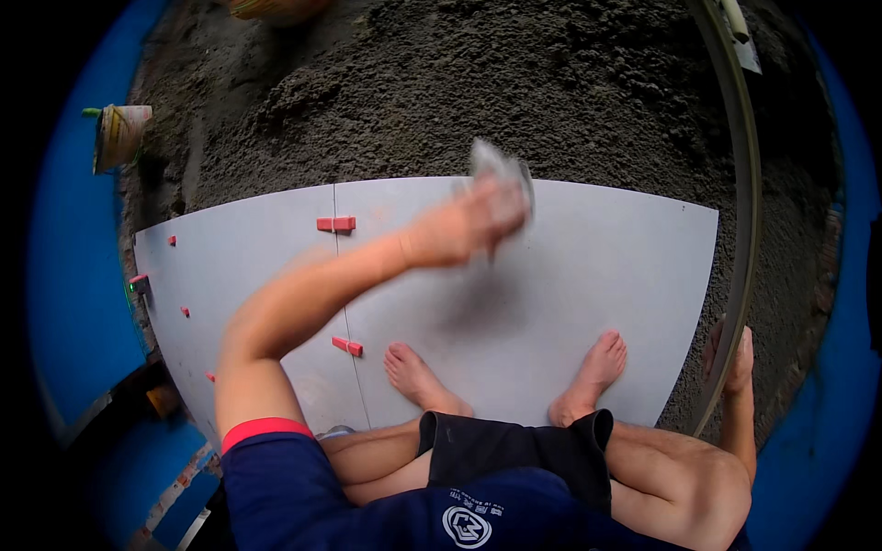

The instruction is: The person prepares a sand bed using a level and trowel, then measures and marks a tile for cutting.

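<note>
Tile [634, 266] flat, smooth; mortar [413, 101] crumbly.

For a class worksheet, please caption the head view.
Barefoot on pale tiles: left hand with a blurred whitish object, right hand on a long bar, dark crumbly material beyond.

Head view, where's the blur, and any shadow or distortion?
In the head view, the left hand and the pale thing it holds are motion-blurred; a soft dark patch, likely shadow or reflection, lies on the pale slab; the long bar bows with fisheye bending.
</note>
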{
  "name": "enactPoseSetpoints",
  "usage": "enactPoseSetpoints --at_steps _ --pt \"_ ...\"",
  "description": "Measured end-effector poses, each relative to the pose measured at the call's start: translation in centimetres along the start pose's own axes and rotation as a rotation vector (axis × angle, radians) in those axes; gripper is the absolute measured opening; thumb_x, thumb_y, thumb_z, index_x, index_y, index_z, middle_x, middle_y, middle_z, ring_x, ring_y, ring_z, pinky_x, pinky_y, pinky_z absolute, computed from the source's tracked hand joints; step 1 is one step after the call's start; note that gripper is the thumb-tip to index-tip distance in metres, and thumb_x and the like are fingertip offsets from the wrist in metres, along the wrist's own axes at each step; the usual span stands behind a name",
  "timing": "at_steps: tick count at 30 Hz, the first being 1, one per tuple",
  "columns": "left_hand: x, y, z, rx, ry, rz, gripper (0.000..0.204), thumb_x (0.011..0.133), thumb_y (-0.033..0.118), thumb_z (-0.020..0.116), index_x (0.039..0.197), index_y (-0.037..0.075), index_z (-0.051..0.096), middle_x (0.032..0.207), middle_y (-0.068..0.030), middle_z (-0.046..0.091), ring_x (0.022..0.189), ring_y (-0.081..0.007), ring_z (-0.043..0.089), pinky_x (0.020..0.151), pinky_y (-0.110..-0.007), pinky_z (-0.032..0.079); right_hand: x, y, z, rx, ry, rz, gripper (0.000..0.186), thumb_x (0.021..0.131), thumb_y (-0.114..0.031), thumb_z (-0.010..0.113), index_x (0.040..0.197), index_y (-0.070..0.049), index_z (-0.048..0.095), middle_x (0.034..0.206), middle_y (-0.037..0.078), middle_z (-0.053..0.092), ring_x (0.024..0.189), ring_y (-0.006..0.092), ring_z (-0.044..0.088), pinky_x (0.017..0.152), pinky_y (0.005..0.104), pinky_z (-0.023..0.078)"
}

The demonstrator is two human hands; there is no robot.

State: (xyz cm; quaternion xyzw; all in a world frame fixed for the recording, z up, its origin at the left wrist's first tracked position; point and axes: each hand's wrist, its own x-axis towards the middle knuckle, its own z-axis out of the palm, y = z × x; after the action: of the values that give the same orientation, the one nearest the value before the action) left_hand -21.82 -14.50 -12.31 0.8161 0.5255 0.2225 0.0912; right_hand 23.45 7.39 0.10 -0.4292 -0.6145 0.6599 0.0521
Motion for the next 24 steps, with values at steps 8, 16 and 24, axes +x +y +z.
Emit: enactPoseSetpoints --at_steps 8,16,24 --pt "-7.4 18.4 12.1 -0.807 -0.317 0.478 0.027 0.087 0.020 0.052 0.101 0.001 0.064 0.138 -0.0192 0.048 0.135 -0.0400 0.040 0.113 -0.052 0.032 -2.5 0.8 -0.6 -0.077 0.070 0.001 0.063 0.089 -0.068 0.052 0.077 -0.006 0.051 0.055 0.002 0.049 0.043 0.0108 0.050 0.039 0.0246 0.040" --pt "2.6 -6.0 6.0 0.045 0.042 -0.132 0.022 0.081 0.004 0.057 0.102 0.005 0.065 0.132 -0.0167 0.054 0.129 -0.0350 0.047 0.109 -0.045 0.039 -3.0 0.5 0.8 0.006 0.107 0.077 0.061 0.093 -0.064 0.048 0.074 -0.007 0.050 0.055 0.002 0.049 0.043 0.0107 0.048 0.038 0.0247 0.038" --pt "7.3 2.4 4.1 -0.325 -0.021 0.137 0.036 0.085 0.015 0.059 0.118 0.001 0.060 0.134 -0.0143 0.053 0.133 -0.0352 0.044 0.114 -0.049 0.033 -6.1 -0.7 1.1 -0.069 0.197 0.003 0.065 0.089 -0.068 0.051 0.072 -0.006 0.053 0.056 0.000 0.050 0.051 0.0095 0.051 0.045 0.0245 0.037"
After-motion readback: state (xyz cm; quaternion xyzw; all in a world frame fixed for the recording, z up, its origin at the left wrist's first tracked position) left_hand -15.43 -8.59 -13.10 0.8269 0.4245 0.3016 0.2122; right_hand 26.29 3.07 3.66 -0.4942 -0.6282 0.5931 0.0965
